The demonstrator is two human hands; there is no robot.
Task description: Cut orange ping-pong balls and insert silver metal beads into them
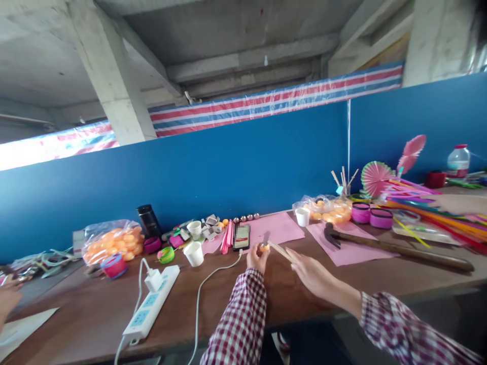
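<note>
At the middle of the table, my left hand point(257, 260) is closed around a small orange ball point(264, 247), whose upper part looks dark and shiny. A pale flat wooden stick point(280, 251) runs from my right hand point(311, 272) toward that ball, its far end close beside it; whether they touch I cannot tell. The fingers of my right hand are pressed together on the stick. Just beyond my left hand lies a phone point(241, 236) with a lit screen, on a cable. Several shiny metal balls point(243, 219) sit in a row behind the phone.
A hammer point(395, 247) lies on pink paper point(342, 253) to the right. Bags of orange balls point(114, 243) and white cups point(194, 253) stand left, near a power strip point(152, 304). Another person's hand point(9, 299) shows at the left edge. A blue partition point(243, 167) rises behind.
</note>
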